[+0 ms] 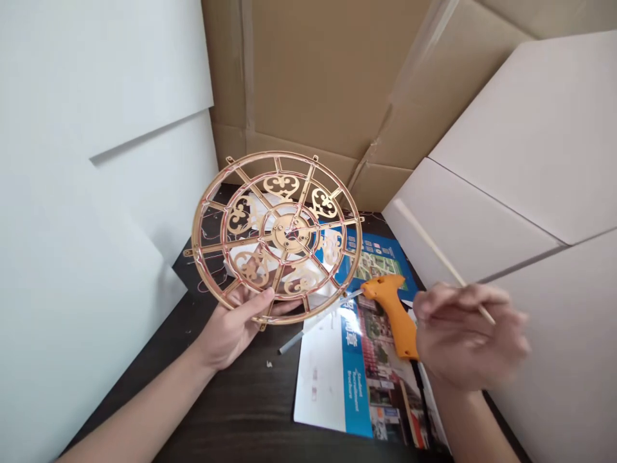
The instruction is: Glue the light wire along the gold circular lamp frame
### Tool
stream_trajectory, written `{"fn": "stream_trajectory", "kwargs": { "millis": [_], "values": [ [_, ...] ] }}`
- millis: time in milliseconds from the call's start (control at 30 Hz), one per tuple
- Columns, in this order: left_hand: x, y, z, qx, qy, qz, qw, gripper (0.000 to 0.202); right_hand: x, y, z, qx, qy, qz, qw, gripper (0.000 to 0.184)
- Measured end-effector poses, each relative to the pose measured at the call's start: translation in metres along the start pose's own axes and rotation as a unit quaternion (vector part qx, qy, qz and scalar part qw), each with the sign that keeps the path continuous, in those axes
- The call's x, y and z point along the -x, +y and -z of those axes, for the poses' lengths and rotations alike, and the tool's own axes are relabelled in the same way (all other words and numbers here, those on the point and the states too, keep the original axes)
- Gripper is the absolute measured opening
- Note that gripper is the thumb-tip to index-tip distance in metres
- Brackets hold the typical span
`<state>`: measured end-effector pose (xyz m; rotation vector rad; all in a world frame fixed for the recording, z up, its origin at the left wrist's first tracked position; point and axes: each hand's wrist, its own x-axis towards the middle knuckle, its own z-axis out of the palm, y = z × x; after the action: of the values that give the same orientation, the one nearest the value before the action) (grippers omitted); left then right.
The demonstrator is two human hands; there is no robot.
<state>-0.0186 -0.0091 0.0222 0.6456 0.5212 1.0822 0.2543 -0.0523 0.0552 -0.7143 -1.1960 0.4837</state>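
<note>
Though blurred, right hand (467, 337) pinching a bamboo skewer (436, 252) beside a "Recruitment Brochure" booklet (332, 379)

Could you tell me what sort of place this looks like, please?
It looks like a makeshift craft corner, perhaps at home: a dark wooden desk hemmed in by cardboard sheets and white boards, with an orange glue gun on a brochure and a gold-toned fretwork wheel in the left hand.

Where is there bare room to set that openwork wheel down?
Bare dark tabletop lies between the left hand and the brochure, with one small white scrap. It is crowded around the orange glue gun, glue stick and right hand.
</note>
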Motion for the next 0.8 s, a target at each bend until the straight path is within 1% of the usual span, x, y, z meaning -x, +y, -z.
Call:
{"fn": "stream_trajectory", "kwargs": {
  "millis": [100, 133, 200, 233, 300, 333, 500, 700, 800],
  "values": [
    [-0.003, -0.001, 0.0, -0.002, 0.008, -0.02, 1.0, 0.006, 0.008, -0.009, -0.01, -0.014, -0.132, -0.045, 0.99, 0.048],
    [-0.003, -0.001, 0.0, -0.002, 0.007, -0.019, 1.0, 0.003, 0.011, -0.01, -0.013, -0.014, -0.159, -0.056, 0.986, 0.05],
    [-0.003, -0.001, 0.0, -0.002, 0.007, -0.014, 1.0, 0.003, 0.013, -0.011, -0.016, -0.006, -0.185, -0.063, 0.981, 0.052],
    [-0.003, -0.001, 0.0, -0.001, 0.01, -0.011, 1.0, 0.007, 0.013, -0.011, -0.016, 0.002, -0.195, -0.061, 0.979, 0.052],
    [-0.003, -0.002, 0.001, 0.003, 0.016, -0.007, 1.0, 0.018, 0.013, -0.011, -0.015, 0.019, -0.203, -0.055, 0.977, 0.055],
    [-0.003, -0.002, 0.001, 0.004, 0.018, -0.007, 1.0, 0.02, 0.012, -0.011, -0.014, 0.028, -0.204, -0.053, 0.977, 0.055],
    [-0.004, -0.003, 0.003, 0.002, 0.015, -0.018, 1.0, 0.008, 0.01, -0.015, -0.012, 0.051, -0.177, -0.036, 0.982, 0.057],
    [-0.003, -0.001, 0.003, -0.001, 0.021, -0.026, 0.999, 0.006, 0.01, -0.01, -0.015, 0.074, -0.172, -0.022, 0.982, 0.058],
    [-0.003, -0.001, 0.003, -0.008, 0.018, -0.019, 1.0, 0.009, 0.013, -0.007, -0.016, 0.081, -0.184, -0.033, 0.979, 0.059]
  ]
}}
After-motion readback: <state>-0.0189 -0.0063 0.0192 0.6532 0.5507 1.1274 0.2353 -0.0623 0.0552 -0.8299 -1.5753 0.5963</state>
